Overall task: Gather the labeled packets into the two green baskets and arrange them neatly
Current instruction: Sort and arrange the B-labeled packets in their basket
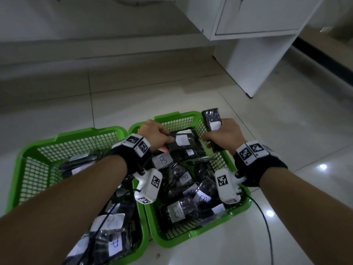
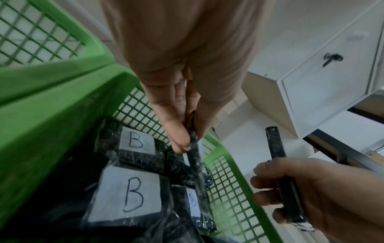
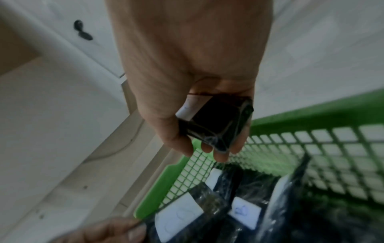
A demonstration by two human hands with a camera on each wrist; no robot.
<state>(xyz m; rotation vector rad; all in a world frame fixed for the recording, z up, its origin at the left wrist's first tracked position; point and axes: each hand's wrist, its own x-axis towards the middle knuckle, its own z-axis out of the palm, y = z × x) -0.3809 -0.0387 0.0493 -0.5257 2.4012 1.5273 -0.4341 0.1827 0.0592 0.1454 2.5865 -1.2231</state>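
Two green mesh baskets stand side by side on the floor: the left basket (image 1: 24,155) holds black packets labelled A (image 1: 114,243), the right basket (image 1: 242,209) holds several packets labelled B (image 1: 162,161). My left hand (image 1: 156,137) pinches a black packet with a white label (image 1: 183,140) over the far end of the right basket; in the left wrist view the thumb and fingers (image 2: 176,131) clamp its edge (image 2: 195,157). My right hand (image 1: 223,136) grips another black packet (image 1: 212,119) upright above the right basket's far right corner, also seen as the packet (image 3: 216,121).
A white cabinet (image 1: 254,54) stands on the tiled floor beyond the baskets to the right. A black cable (image 1: 267,232) runs along the floor right of the right basket. Pale floor tiles (image 1: 286,131) surround the baskets.
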